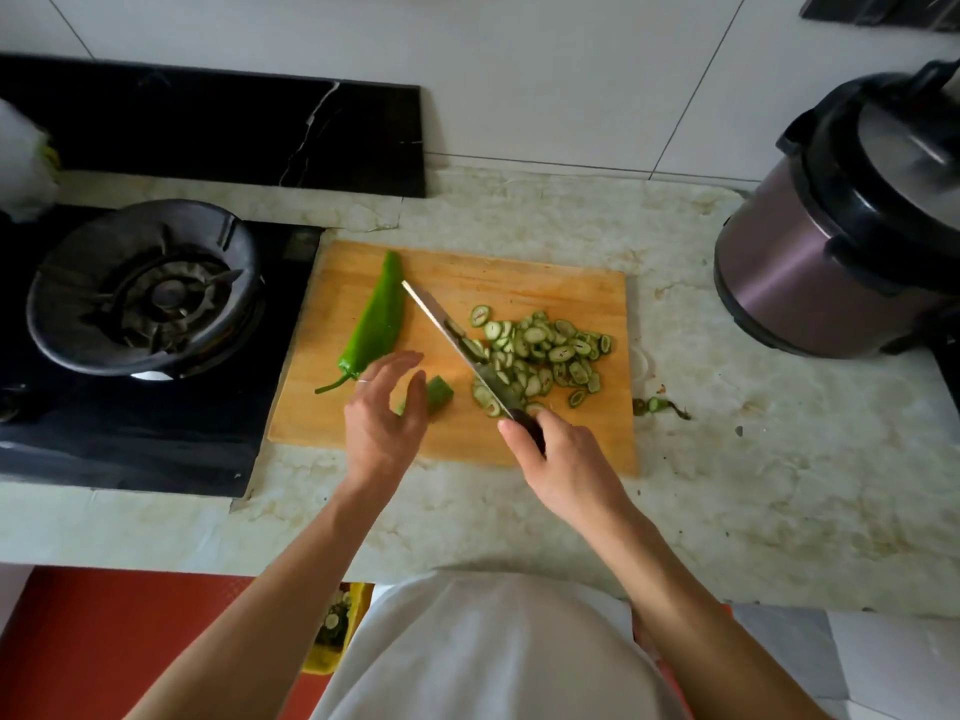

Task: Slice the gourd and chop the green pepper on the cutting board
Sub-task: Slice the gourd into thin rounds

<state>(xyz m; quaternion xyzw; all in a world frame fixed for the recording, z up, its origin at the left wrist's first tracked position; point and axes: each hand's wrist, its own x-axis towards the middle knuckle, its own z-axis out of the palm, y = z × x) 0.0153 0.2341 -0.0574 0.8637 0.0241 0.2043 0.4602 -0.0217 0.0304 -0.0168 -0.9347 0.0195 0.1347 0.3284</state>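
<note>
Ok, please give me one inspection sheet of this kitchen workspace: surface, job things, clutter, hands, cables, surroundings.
Surface: pale marbled stone counter, stained; rectangular wooden cutting board on it.
Job's things: whole long green pepper on the board's left; pile of thin green gourd slices on the right; short green gourd end piece near the left hand.
Clutter: green stem scrap off the board.
Hands: left hand open above the end piece; right hand grips the dark-handled steel knife.
Cables: nothing seen.
Surroundings: black gas burner; purple pressure cooker.
</note>
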